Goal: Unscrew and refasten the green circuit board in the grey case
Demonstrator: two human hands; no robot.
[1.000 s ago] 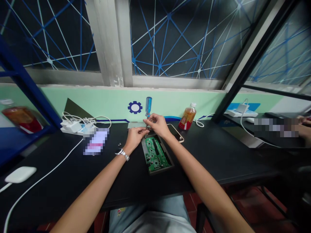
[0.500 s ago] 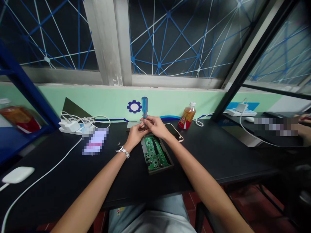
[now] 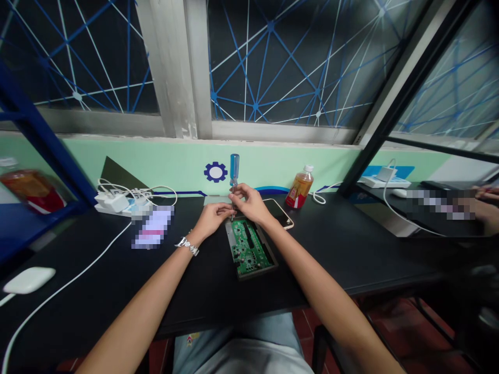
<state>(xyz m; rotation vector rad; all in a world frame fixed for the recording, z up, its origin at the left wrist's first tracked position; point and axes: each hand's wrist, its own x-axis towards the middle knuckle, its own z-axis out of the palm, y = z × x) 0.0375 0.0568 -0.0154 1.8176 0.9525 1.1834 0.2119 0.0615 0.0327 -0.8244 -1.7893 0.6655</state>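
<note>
A screwdriver (image 3: 234, 169) with a clear blue handle stands nearly upright over the far left corner of a green circuit board (image 3: 249, 246). The board lies in a grey metal frame (image 3: 259, 273) on the desk. My right hand (image 3: 249, 202) is closed around the screwdriver's shaft just below the handle. Lower down, the fingers of my left hand (image 3: 212, 218) pinch at the shaft near its tip; whether they also hold a small part there is hidden. A silver watch (image 3: 187, 245) is on my left wrist.
Behind my right hand lies a phone (image 3: 278, 213), near a drink bottle (image 3: 299, 187). On the left are a power strip (image 3: 125, 205) with plugs and cables, a blurred-out phone-like item (image 3: 154, 227) and a white charger (image 3: 29, 281). Another person's hand (image 3: 487, 205) is at far right.
My left hand has drawn back slightly to the left, and its fingers are straighter. The screwdriver has shifted a little to the right and is tilted slightly; my right hand stays on it.
</note>
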